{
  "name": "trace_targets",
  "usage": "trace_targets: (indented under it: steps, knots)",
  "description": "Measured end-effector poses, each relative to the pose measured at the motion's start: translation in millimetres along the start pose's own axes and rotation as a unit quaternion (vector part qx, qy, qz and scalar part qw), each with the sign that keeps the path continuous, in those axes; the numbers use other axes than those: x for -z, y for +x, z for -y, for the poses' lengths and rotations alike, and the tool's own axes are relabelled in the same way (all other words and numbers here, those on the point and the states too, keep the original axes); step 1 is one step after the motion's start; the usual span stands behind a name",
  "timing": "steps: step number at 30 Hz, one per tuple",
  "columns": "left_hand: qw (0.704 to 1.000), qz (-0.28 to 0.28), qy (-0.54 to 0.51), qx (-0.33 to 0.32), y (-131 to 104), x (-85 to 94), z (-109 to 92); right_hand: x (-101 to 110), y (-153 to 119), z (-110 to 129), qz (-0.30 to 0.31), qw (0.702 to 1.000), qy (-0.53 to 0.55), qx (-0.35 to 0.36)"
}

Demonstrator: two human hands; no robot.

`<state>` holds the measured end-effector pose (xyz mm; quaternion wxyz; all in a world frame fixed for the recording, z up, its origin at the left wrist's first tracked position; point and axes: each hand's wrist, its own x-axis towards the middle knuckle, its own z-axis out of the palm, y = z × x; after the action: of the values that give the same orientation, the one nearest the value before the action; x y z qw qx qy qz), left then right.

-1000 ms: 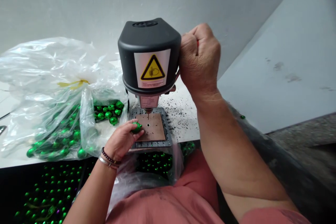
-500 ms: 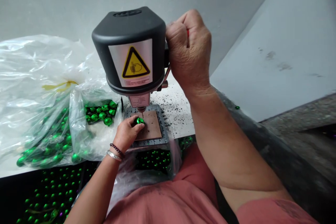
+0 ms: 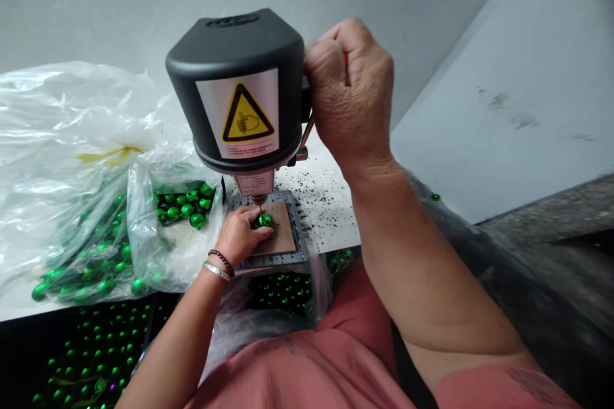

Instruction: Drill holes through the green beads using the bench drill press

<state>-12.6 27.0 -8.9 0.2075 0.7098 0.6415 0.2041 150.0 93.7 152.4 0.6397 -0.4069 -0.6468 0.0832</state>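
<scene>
A shiny green ball (image 3: 265, 219) sits between the thumb and fingers of my left hand (image 3: 242, 233). It rests on a brown board (image 3: 283, 239) that lies on the dark metal base (image 3: 300, 236) of a bench drill press (image 3: 235, 96). The thin drill bit (image 3: 260, 208) stands right at the top of the ball; whether it has entered cannot be seen. My right hand (image 3: 352, 86) is closed in a fist round the drill press lever, a bit of red showing between the fingers. Most of the lever's grip is hidden by that hand.
An open clear plastic bag (image 3: 163, 255) with green balls (image 3: 187, 209) stands left of the drill, beside a bag tied with yellow string (image 3: 115, 155). Dark shavings (image 3: 321, 204) litter the white table right of the base. More green balls (image 3: 283, 291) lie below the table edge.
My left hand has moved slightly right with the green ball, bringing it under the drill bit. My right hand stays on the lever, shifted slightly right in view.
</scene>
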Motion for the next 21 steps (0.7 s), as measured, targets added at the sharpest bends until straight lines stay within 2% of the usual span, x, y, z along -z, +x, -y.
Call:
trace_targets:
  steps: [4,9,14,21]
  knots:
    - [1.000,-0.015,-0.001,0.008,-2,-4.5,4,6,-15,4,-0.044,0.996,-0.045,0.060]
    - [0.999,-0.033,-0.004,-0.003,-3,-8.7,6,21,-68,0,-0.112,0.967,-0.126,0.192]
    - [1.000,-0.029,-0.001,-0.004,-4,-7.9,5,29,-109,-9,-0.091,0.970,-0.115,0.193]
    - [1.000,-0.025,0.005,0.002,-4,-7.7,5,24,-126,-15,-0.101,0.969,-0.113,0.195]
